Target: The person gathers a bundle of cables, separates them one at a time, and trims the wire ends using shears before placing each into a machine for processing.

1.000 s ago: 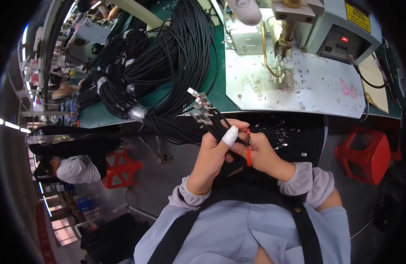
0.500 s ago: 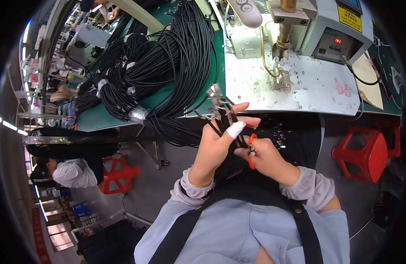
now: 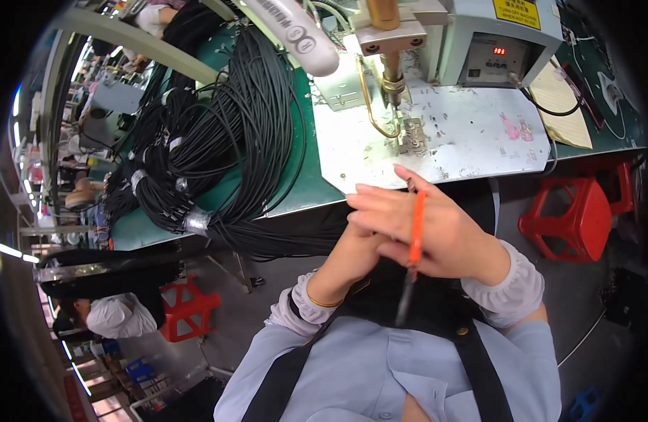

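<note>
Near the bench's front edge, the right grip (image 3: 447, 228) lies over the left grip (image 3: 355, 250), its fingers stretched out, with 1 orange-handled tool (image 3: 417, 228) across them; I cannot tell whether it is closed on the tool or only carries it. The tool's dark lower end blurs below the fingers, over the black apron (image 3: 436, 306). The left grip is mostly covered by the right, so whether it holds anything cannot be told. Beyond and to the left of both grips, black cables (image 3: 250, 105) lie heaped on the green bench (image 3: 303, 193), too tangled to count; at least 4 clear wraps (image 3: 197, 221) enclose bundles of them. Straight beyond the grips are 1 metal plate (image 3: 471, 141) scattered with dark bits and 1 machine head (image 3: 392, 63), cut off by the upper edge, as is 1 grey control box (image 3: 478, 32) farther right. Red stools number 3: 1 far left of the grips (image 3: 190, 307) and 2 to the right (image 3: 577, 218), the rear 1 partly hidden. 1 person (image 3: 117, 316) shows far left.
</note>
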Demonstrator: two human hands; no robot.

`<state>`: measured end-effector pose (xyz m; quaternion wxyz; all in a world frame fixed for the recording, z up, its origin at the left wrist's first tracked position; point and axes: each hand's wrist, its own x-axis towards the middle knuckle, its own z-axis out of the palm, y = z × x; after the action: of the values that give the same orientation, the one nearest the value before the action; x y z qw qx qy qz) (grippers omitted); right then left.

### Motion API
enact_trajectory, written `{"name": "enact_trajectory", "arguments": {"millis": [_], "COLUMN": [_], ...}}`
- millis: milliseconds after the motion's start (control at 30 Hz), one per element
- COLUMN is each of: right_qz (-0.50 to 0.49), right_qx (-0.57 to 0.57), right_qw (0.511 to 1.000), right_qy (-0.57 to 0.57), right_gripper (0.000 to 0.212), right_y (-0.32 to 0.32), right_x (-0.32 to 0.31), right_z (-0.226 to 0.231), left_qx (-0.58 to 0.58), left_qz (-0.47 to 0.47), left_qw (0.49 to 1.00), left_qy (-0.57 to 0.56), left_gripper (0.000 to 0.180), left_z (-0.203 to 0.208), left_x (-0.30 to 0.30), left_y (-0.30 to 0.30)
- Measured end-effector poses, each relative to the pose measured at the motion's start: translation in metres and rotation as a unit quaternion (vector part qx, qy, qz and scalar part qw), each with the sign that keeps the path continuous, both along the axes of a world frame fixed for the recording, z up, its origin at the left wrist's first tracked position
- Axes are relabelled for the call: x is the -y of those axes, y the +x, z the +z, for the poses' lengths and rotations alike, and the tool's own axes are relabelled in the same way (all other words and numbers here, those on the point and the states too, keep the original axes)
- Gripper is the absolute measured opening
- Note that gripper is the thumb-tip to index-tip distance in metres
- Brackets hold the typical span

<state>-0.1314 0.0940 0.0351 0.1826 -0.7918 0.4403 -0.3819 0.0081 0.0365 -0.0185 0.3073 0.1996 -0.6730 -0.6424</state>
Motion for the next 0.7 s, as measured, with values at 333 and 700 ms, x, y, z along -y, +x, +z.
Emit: {"name": "enact_trajectory", "arguments": {"millis": [333,700], "right_qz": [-0.271,-0.331], "right_qx": [0.423,0.513], "right_qw": [0.836,0.778], "right_qy": [0.221,0.149], "right_gripper": [0.017,0.026], "right_y": [-0.008,0.000], "right_x": [-0.005,-0.001], "right_z": [-0.032,-0.042], "left_qx": [0.088,0.018], "left_qz": [0.042,0.104], "left_qw": [0.990,0.972], "left_qy": [0.105,-0.210], "left_gripper": [0.019,0.026], "left_z": [0.007,-0.007], "left_x": [0.005,0.014], "left_y": [-0.013,-0.025]}}
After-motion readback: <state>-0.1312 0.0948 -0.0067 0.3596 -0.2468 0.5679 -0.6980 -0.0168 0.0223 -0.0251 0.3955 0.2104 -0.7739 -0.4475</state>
